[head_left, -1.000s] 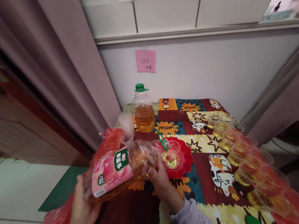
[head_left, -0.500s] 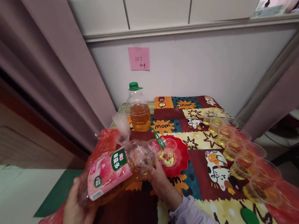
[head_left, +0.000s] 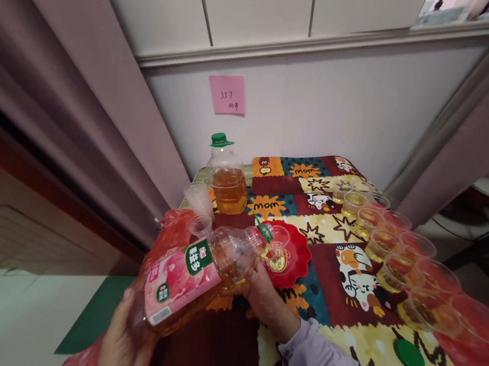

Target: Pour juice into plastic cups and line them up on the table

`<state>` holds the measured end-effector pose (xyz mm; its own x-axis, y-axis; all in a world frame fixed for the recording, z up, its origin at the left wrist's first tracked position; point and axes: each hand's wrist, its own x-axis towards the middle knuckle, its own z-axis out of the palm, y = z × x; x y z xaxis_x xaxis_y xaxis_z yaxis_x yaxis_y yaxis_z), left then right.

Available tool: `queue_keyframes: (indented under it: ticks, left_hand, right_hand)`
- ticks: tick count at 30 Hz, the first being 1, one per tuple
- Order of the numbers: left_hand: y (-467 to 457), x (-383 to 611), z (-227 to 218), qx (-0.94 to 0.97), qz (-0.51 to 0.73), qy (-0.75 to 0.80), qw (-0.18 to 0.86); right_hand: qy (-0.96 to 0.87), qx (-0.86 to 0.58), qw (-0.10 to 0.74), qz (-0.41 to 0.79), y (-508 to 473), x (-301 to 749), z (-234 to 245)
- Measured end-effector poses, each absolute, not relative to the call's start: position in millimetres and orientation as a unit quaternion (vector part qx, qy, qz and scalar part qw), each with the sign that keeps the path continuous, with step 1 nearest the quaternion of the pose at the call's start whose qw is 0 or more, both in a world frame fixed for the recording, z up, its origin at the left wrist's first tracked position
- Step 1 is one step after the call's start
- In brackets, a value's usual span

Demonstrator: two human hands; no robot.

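Carries, on the table (head_left: 247,174) under multicoloured cartoon-print mats (head_left: 307,312), a clear plastic jug (head_left: 229,190) of amber liquid far left, a round red scalloped dish (head_left: 301,261) mid-table, rows of clear plastic cups (head_left: 381,249) right, a round green lid (head_left: 409,355) near right.

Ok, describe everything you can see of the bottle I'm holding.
The clear plastic drink bottle is partly filled with amber liquid. It has a pink label with a green patch and a green ring near its mouth. It's held tilted, mouth end toward a clear cup. Your left hand supports its base; your right hand grips below the neck.
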<state>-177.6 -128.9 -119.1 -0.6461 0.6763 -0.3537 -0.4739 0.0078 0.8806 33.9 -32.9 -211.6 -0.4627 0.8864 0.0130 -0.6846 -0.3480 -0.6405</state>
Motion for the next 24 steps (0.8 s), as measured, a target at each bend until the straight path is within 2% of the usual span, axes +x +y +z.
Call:
queue_keyframes:
  ticks: [24]
  left_hand:
    - [-127.2, -170.3, -103.3, 0.107, 0.686, 0.592, 0.410]
  right_hand:
    - [-0.279, -0.162, 0.509, 0.798, -33.5, 35.1, -203.7]
